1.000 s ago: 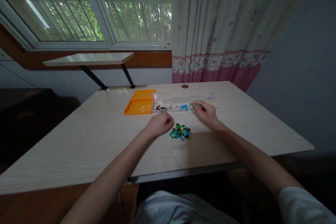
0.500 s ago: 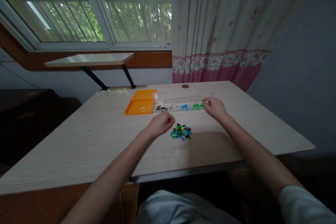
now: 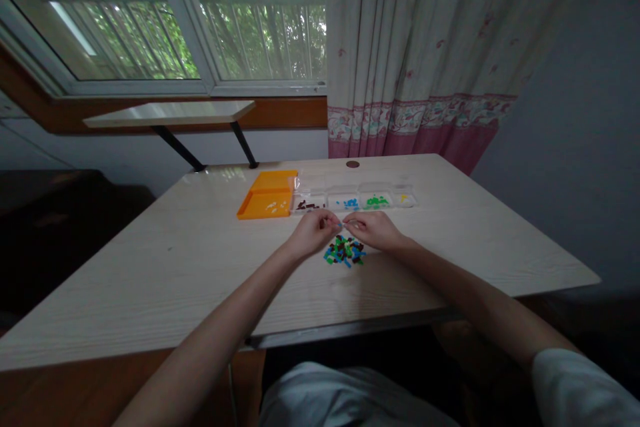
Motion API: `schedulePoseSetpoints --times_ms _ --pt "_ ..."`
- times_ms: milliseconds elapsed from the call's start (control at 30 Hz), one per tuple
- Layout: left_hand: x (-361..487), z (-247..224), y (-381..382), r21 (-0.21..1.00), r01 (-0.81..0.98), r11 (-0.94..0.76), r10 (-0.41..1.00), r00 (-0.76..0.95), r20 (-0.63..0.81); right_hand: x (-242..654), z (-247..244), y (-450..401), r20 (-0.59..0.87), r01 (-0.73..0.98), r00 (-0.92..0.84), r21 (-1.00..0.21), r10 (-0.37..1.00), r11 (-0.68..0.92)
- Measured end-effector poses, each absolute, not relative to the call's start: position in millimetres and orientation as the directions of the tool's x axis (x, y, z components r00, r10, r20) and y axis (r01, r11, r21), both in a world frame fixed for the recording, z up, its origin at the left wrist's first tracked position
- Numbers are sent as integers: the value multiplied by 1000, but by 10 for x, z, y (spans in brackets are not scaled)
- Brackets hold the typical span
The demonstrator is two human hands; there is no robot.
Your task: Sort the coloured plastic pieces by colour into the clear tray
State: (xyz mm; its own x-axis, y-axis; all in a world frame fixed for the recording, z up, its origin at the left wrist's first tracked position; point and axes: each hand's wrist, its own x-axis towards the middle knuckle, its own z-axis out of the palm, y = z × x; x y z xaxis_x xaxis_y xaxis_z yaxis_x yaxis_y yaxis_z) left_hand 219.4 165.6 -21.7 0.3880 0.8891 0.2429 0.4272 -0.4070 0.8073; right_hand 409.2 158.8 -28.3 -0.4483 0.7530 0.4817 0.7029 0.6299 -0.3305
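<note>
My left hand (image 3: 316, 231) is closed in a pinch on a small blue plastic piece (image 3: 341, 225). My right hand (image 3: 374, 229) meets it from the other side, thumb and forefinger pinched at the same piece. Just below the fingertips lies a loose heap (image 3: 345, 251) of small blue, green and dark brown pieces. Behind the hands stands a row of clear compartments: one holds brown pieces (image 3: 310, 205), one blue pieces (image 3: 350, 203), one green pieces (image 3: 377, 201), and the rightmost a few yellow pieces (image 3: 404, 198).
An orange box (image 3: 274, 180) lies opened at the left end of the row, with white pieces (image 3: 277, 206) in its near half. A round brown disc (image 3: 353, 164) is at the table's back edge. A small raised shelf (image 3: 173, 113) stands at the back left, by the window.
My right hand has moved left and nearer, from the green compartment to my left hand, uncovering the yellow pieces. My left hand has shifted slightly right and away, still holding the blue piece.
</note>
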Motion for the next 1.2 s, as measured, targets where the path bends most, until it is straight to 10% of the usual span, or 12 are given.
schedulePoseSetpoints --times_ms 833,1200 --pt "2177 -227 1679 724 498 -478 868 395 301 4158 -267 1610 600 675 -428 -285 676 680" --pt "1993 -28 1635 571 512 -642 705 686 178 4322 -173 1635 717 717 -233 -330 657 614"
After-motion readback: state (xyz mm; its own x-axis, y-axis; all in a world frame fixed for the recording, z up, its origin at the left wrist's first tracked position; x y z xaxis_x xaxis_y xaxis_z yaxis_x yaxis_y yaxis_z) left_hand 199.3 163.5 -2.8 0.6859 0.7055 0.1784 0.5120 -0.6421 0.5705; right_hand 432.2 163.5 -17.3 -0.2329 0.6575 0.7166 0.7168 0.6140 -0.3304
